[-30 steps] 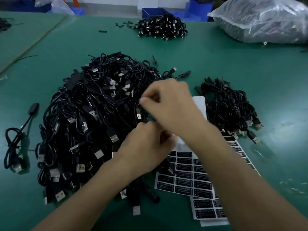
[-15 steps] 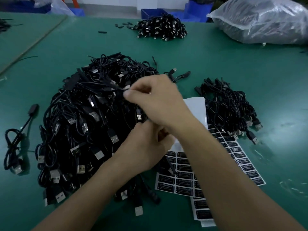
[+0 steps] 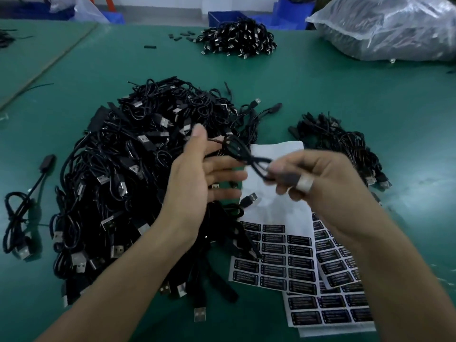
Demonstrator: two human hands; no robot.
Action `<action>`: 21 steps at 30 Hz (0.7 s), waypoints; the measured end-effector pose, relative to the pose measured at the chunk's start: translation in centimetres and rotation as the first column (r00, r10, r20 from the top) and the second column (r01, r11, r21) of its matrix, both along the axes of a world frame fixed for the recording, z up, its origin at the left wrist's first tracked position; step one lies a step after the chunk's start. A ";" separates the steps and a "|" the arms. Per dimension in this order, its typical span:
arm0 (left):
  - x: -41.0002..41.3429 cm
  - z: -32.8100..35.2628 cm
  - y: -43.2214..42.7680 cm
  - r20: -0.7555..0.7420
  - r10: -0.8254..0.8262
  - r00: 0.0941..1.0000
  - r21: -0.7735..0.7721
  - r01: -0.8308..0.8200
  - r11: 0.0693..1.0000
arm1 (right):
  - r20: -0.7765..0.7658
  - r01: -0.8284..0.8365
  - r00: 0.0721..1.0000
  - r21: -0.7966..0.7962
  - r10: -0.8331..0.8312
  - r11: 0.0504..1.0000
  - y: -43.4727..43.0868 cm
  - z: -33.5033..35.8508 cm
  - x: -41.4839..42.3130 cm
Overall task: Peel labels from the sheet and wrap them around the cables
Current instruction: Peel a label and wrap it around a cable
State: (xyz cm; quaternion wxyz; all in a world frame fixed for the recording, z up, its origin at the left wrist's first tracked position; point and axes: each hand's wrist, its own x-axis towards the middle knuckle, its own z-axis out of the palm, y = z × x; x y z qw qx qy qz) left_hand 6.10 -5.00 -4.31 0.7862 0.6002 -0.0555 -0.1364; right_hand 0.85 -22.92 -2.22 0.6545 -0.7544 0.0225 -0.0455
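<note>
The only writing you can read is on the label sheets lying on the tabletop below your right wrist, nearer you than the hand. Each small black rectangular label carries white print headed "LED CONTROLLER"; the finer lines beneath are too small to make out. The upper part of the top sheet is bare white backing.

Your right hand pinches a thin black cable by a dark blocky part between thumb and fingertips. It is blurred there, and a pale band wraps one finger. The cable's loop hangs between your hands and reaches your left hand, which is spread, fingers straight and thumb up. I cannot tell whether the thumb presses the cable.

Left of your left hand sits a big heap of cables, black with silvery flat USB plugs, on the matte green surface. Just beyond your right hand lies a smaller heap. Far beyond that hand is a crinkled clear plastic bag.
</note>
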 end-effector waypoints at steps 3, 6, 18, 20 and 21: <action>0.2 0.2 0.2 -0.047 0.073 0.996 -0.106 -0.077 0.991 | -0.071 -0.261 0.963 0.003 0.260 0.965 -0.4 -1.0 -1.0; 0.1 0.3 0.3 -0.036 0.109 0.993 -0.127 -0.112 0.986 | -0.163 -0.393 0.906 0.013 0.390 0.919 -0.4 -1.5 -1.3; 0.0 0.8 0.7 0.041 -0.019 0.999 -0.049 0.021 0.999 | 0.001 0.375 0.894 -0.551 -0.449 0.745 -3.1 -2.6 -1.8; 0.0 0.6 0.6 0.089 -0.002 0.996 0.007 0.001 1.000 | -0.048 0.337 0.893 -0.588 -0.448 0.735 -2.9 -2.6 -1.9; 0.0 0.5 0.6 0.123 0.006 0.992 0.048 -0.012 0.999 | -0.097 0.303 0.892 -0.594 -0.441 0.745 -2.9 -2.6 -1.9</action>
